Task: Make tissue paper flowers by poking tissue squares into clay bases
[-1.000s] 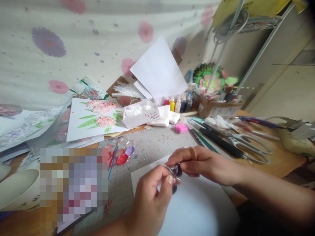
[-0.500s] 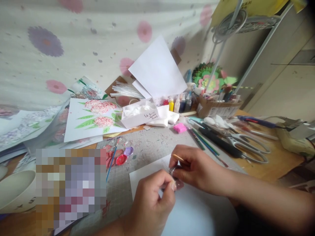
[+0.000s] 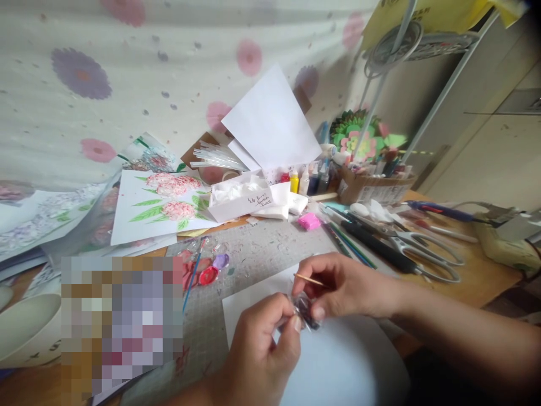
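Note:
My left hand pinches the near edge of a small crinkled clear plastic bag with something dark in it. My right hand is at the bag's far side, its thumb against the plastic. A thin wooden toothpick lies across the fingers of that hand, its tip pointing left. What is inside the bag is too small to make out. Beneath both hands lies a white paper sheet on a grey cutting mat.
A paint palette with a blue brush across it stands left. Behind are a white paper box, a pink clay packet and paint bottles. Scissors lie right; a bowl stands far left.
My right hand has shifted slightly right and its fingers have loosened, so more of the bag and its dark content shows. The toothpick shows more fully. My left hand has hardly moved.

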The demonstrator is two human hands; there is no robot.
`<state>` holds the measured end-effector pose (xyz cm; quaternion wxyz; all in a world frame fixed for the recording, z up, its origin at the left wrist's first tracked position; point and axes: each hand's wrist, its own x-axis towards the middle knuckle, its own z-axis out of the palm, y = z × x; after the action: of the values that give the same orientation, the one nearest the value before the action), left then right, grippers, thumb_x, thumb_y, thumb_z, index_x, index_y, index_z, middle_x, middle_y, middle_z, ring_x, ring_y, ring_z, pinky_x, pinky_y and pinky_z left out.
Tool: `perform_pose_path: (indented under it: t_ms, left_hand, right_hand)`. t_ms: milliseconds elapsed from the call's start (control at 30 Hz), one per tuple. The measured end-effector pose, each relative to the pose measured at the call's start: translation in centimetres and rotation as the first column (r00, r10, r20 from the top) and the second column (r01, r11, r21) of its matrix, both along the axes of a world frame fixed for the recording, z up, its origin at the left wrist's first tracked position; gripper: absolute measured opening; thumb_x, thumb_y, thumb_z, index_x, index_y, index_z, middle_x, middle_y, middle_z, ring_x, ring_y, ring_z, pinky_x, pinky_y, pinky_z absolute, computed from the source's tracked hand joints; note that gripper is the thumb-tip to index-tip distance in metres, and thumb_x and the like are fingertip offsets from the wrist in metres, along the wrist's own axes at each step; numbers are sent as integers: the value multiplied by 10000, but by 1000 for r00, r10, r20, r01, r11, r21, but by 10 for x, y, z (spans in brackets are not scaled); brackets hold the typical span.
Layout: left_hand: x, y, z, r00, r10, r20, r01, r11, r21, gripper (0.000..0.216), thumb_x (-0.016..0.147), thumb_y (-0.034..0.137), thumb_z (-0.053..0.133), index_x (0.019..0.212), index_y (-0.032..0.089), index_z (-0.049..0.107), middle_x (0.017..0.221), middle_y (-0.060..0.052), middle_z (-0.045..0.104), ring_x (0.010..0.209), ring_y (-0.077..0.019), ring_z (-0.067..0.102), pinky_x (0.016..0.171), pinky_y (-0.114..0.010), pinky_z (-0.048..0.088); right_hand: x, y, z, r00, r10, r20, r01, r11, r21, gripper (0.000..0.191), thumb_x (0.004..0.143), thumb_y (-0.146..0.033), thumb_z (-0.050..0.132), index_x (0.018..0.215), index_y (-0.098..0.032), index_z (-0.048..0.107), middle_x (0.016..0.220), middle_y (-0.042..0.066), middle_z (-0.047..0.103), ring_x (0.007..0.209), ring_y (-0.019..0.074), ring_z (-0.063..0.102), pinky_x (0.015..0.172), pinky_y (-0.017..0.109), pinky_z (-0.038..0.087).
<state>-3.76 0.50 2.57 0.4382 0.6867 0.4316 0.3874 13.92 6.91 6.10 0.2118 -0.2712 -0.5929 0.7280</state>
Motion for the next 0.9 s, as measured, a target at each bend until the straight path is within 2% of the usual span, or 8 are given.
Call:
perform_pose_path:
  t_ms: [133, 267, 400, 467, 633, 700, 767, 900]
  left_hand:
    - [0, 1, -1, 999, 15, -46, -12, 998, 65, 220, 838, 267, 401, 636, 183, 429, 570, 38, 351, 523, -90, 340, 478, -192, 291]
    - [1, 2, -2, 993, 58, -99, -50, 996, 80, 189, 795, 207, 426, 608, 180, 440, 544, 36, 392, 510, -84, 373, 470, -179, 298]
    - [3, 1, -7, 994, 77, -78, -73, 996, 46, 172, 759, 186, 473, 589, 177, 490, 568, 9, 541, 541, -103, 500, 514, -177, 380]
    - [5, -2, -8, 996, 92, 3, -92, 995, -29, 167, 771, 223, 493, 615, 181, 533, 617, -14, 619, 571, -127, 572, 540, -192, 432]
    - [8, -7, -3, 966, 128, 224, -60, 956, -288, 200, 827, 306, 483, 679, 177, 522, 720, -71, 703, 682, -187, 671, 640, -261, 522]
    - [7, -6, 1, 956, 121, 267, -31, 947, -319, 213, 845, 322, 475, 703, 170, 520, 764, -82, 706, 732, -191, 668, 686, -281, 524]
    - [5, -3, 3, 952, 106, 289, -15, 954, -300, 234, 853, 353, 478, 720, 165, 520, 771, -76, 692, 751, -189, 649, 708, -288, 513]
    - [4, 1, -1, 946, 94, 310, -9, 965, -264, 262, 861, 392, 487, 740, 162, 520, 749, -47, 642, 714, -162, 590, 688, -276, 483]
  right_hand:
    - [-5, -7, 5, 980, -117, 159, 62, 947, 316, 178, 673, -121, 674, 816, -124, 569, 744, 12, 576, 624, 95, 516, 567, 219, 417]
    - [-7, -12, 5, 930, -286, 230, 25, 673, 739, 136, 645, -28, 605, 736, -129, 596, 711, -5, 531, 614, 83, 475, 554, 192, 371]
    - [-8, -15, 2, 910, -348, 226, -25, 498, 867, 160, 658, -12, 568, 752, -134, 608, 719, 4, 529, 630, 93, 482, 564, 198, 369]
    - [-8, -15, 5, 905, -339, 256, -41, 530, 847, 177, 666, 5, 554, 757, -131, 620, 715, 6, 538, 626, 91, 487, 564, 194, 373]
    - [2, -7, 16, 958, -133, 252, -46, 800, 598, 148, 854, -158, 508, 886, -108, 643, 816, 53, 602, 740, 124, 559, 665, 222, 441]
    - [8, -4, 16, 972, -84, 219, -49, 841, 539, 220, 883, -248, 506, 1008, -115, 631, 891, 69, 608, 799, 143, 565, 699, 241, 453]
    - [11, -4, 15, 974, -76, 212, -64, 809, 584, 298, 851, -289, 572, 1105, -137, 607, 917, 69, 604, 805, 148, 562, 684, 239, 451]
    - [9, -9, 10, 966, -133, 221, -106, 577, 810, 407, 801, -275, 648, 1182, -148, 580, 829, 64, 614, 742, 138, 559, 670, 236, 440]
